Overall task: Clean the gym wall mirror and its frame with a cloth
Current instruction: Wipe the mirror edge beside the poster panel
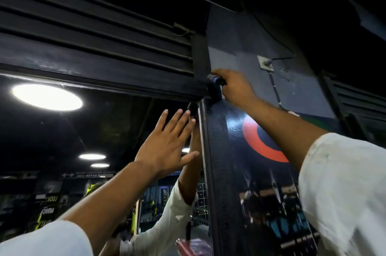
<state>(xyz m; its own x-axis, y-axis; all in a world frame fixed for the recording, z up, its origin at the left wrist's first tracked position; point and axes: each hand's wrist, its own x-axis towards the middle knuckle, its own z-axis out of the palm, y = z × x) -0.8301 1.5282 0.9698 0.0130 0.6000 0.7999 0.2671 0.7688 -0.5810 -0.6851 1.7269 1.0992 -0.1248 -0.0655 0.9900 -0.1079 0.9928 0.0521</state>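
The wall mirror (pixel 87 130) fills the lower left and reflects ceiling lights and gym gear. Its black frame (pixel 133 86) runs along the top and down the right side. My left hand (pixel 167 141) lies flat and open against the glass near the top right corner, fingers spread. My right hand (pixel 234 86) is raised to the frame's upper right corner and is shut on a dark blue cloth (pixel 215 86), which presses against that corner. Most of the cloth is hidden by the hand and blends with the dark frame.
Black horizontal slats (pixel 94 26) sit above the mirror. To the right is a dark wall panel (pixel 261 151) with a red and blue circle graphic. A small wall box (pixel 265 63) with a cable is above my right hand. More slats are at far right.
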